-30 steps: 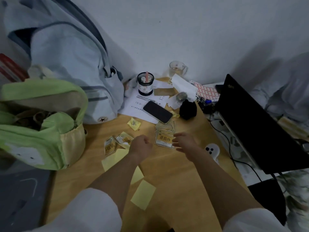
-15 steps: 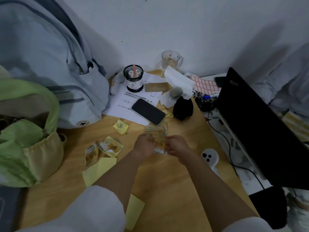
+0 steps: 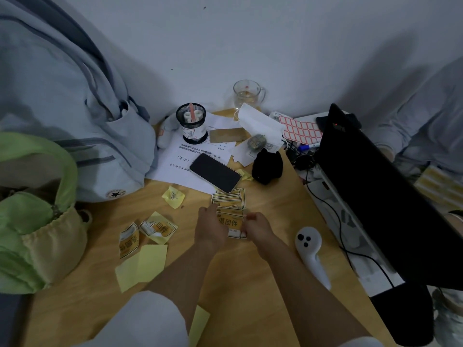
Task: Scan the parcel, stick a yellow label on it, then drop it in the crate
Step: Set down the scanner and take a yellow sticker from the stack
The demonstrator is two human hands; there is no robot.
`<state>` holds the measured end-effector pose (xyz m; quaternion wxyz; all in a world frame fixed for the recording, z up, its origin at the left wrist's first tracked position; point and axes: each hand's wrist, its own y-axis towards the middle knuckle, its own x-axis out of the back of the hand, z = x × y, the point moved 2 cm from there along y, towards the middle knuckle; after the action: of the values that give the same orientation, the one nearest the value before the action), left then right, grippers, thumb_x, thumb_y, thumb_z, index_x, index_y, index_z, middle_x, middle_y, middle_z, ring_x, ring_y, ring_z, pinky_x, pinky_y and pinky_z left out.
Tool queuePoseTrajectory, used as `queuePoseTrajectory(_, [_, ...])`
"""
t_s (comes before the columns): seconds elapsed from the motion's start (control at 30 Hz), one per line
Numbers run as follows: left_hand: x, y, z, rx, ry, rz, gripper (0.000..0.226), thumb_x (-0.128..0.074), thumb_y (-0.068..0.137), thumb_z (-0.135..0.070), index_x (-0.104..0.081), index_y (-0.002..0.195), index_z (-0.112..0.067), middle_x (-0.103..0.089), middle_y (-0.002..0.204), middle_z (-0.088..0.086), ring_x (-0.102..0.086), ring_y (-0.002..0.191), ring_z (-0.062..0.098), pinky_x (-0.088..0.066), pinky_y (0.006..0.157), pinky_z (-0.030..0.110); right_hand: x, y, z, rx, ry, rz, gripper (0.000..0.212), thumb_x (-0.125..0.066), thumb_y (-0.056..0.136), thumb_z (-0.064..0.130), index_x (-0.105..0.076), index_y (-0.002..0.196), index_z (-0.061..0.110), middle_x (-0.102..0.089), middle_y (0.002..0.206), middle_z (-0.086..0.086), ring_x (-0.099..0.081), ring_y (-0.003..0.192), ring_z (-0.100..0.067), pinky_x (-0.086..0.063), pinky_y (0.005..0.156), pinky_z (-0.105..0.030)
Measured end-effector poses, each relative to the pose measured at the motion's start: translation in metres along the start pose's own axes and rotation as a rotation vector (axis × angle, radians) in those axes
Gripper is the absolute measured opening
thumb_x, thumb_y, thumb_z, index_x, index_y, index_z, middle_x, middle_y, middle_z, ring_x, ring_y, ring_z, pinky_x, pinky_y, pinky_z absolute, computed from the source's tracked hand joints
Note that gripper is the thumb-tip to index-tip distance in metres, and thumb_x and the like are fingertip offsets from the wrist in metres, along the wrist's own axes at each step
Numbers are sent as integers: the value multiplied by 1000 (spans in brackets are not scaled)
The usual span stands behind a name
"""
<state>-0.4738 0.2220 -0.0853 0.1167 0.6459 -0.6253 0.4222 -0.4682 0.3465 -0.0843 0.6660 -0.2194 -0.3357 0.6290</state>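
A yellow label [image 3: 231,223] with black characters sits on top of a fanned stack of yellow labels [image 3: 229,199] in the middle of the wooden desk [image 3: 263,291]. My left hand [image 3: 211,227] pinches the label's left edge and my right hand [image 3: 258,225] pinches its right edge. Two peeled, curled labels [image 3: 147,231] and yellow backing papers [image 3: 142,265] lie to the left. A white handheld scanner [image 3: 310,254] lies on the desk to the right of my right hand. No parcel or crate is in view.
A green bag [image 3: 37,221] and a grey backpack [image 3: 75,108] fill the left side. A phone [image 3: 215,172] on papers, a mesh pen cup [image 3: 191,125], a glass mug [image 3: 248,93] and a small black pouch [image 3: 266,169] stand behind. A black laptop [image 3: 390,196] with cables is at the right.
Both hands have come together onto the top label of the stack and taken hold of its two edges. The camera has moved closer and swung left.
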Motion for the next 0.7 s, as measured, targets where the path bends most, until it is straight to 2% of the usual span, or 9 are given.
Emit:
queuePoseTrajectory(0.07, [0, 2, 0, 18, 7, -62, 46, -61, 79, 2, -57, 123, -9, -52, 120, 14, -60, 104, 32, -52, 88, 37, 2, 0, -2, -9, -11, 12, 42, -45, 89, 1, -45, 131, 4, -55, 109, -8, -53, 76, -9, -40, 55, -21])
queuePoseTrajectory(0.17, [2, 1, 2, 13, 41, -130, 20, -59, 84, -4, -64, 102, -9, -62, 108, 13, -63, 94, 29, -53, 77, 36, 4, 2, -3, -4, -16, 8, 42, -45, 90, 0, -44, 132, 5, -54, 108, -6, -51, 73, -6, -39, 54, -20])
queuePoseTrajectory(0.27, [3, -2, 7, 26, 30, -128, 6, -58, 87, -8, -60, 86, -14, -67, 97, 10, -63, 87, 27, -54, 71, 36, 5, 2, -3, -2, -27, 13, 40, -45, 90, 0, -48, 129, 5, -56, 98, -2, -52, 73, -6, -42, 55, -21])
queuePoseTrajectory(0.33, [4, -2, 10, 20, 22, -114, 11, -58, 87, -8, -55, 81, -16, -67, 93, 10, -62, 84, 26, -53, 71, 36, 4, 2, -2, -5, -27, 19, 37, -45, 89, 0, -49, 126, 6, -57, 91, 0, -54, 72, -8, -42, 54, -21])
queuePoseTrajectory(0.4, [5, -2, 12, 4, 4, -96, 13, -57, 88, -6, -53, 79, -16, -65, 88, 8, -59, 81, 23, -52, 71, 36, 4, 3, -3, -7, -36, 0, 36, -46, 88, 1, -50, 123, 7, -61, 100, -4, -59, 79, -14, -45, 58, -23])
queuePoseTrajectory(0.47, [7, -1, 16, 5, -33, -82, 14, -57, 87, -5, -54, 80, -16, -61, 84, 4, -58, 80, 22, -51, 71, 34, 4, 5, -8, 0, -51, -40, 32, -50, 87, 6, -54, 118, 8, -64, 112, -11, -62, 90, -22, -53, 70, -32])
queuePoseTrajectory(0.57, [10, -2, 19, 6, -85, -42, 17, -60, 86, -5, -56, 77, -19, -58, 75, -2, -57, 77, 20, -51, 72, 33, 7, 2, -13, 32, -90, -126, 31, -50, 88, 17, -60, 117, 10, -66, 110, -6, -64, 94, -26, -56, 85, -43])
queuePoseTrajectory(0.63, [13, -4, 20, 19, -113, -16, 23, -62, 84, -6, -55, 71, -23, -54, 69, -7, -55, 75, 19, -49, 72, 32, 10, -3, -14, 62, -84, -222, 33, -50, 91, 24, -58, 122, 15, -60, 109, 1, -59, 93, -22, -54, 82, -39])
queuePoseTrajectory(0.7, [17, -6, 19, 47, -199, 17, 21, -64, 83, -3, -57, 71, -20, -54, 68, -5, -54, 75, 19, -47, 70, 29, 12, -7, -13, 61, -52, -270, 33, -51, 91, 23, -59, 122, 18, -61, 114, 0, -58, 90, -20, -51, 75, -33])
